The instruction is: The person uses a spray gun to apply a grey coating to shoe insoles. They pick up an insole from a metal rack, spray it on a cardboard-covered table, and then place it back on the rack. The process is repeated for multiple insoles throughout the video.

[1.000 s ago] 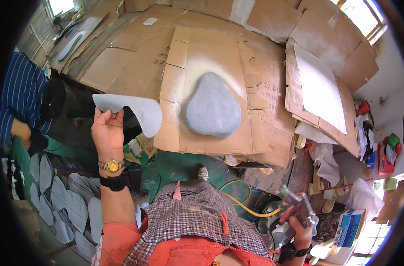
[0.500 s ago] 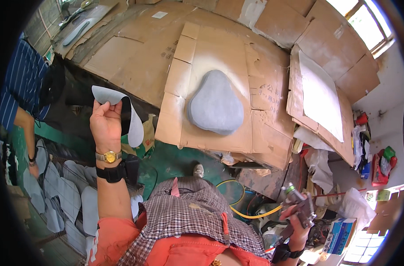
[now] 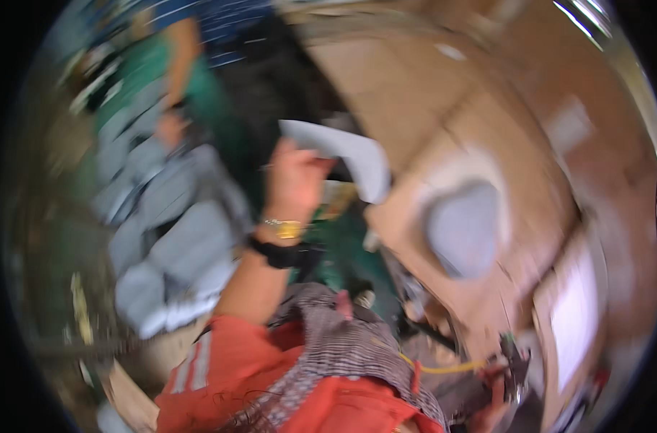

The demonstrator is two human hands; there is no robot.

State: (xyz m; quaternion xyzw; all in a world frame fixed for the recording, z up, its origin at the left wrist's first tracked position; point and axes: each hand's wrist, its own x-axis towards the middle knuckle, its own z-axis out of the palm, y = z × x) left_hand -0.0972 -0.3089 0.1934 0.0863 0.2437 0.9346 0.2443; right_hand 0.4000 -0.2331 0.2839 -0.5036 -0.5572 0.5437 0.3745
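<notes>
My left hand is raised, pinching one end of a thin grey sheet piece that curves over and droops to the right. At the lower right my right hand, badly blurred, is wrapped round a spray gun with a yellow hose running to it. On the cardboard-covered table lies a rounded, roughly triangular grey pad, with a pale sprayed-looking patch around it. The sheet piece hangs apart from the pad.
On the left lies a heap of grey cut pieces. A co-worker's hand reaches to its far end, beside a blue striped garment. A white sheet on a board stands at the right. Green floor shows between.
The view has swung left, so the table and pad appear farther right and the heap shows more fully. My left hand still holds the sheet piece, my right the spray gun.
</notes>
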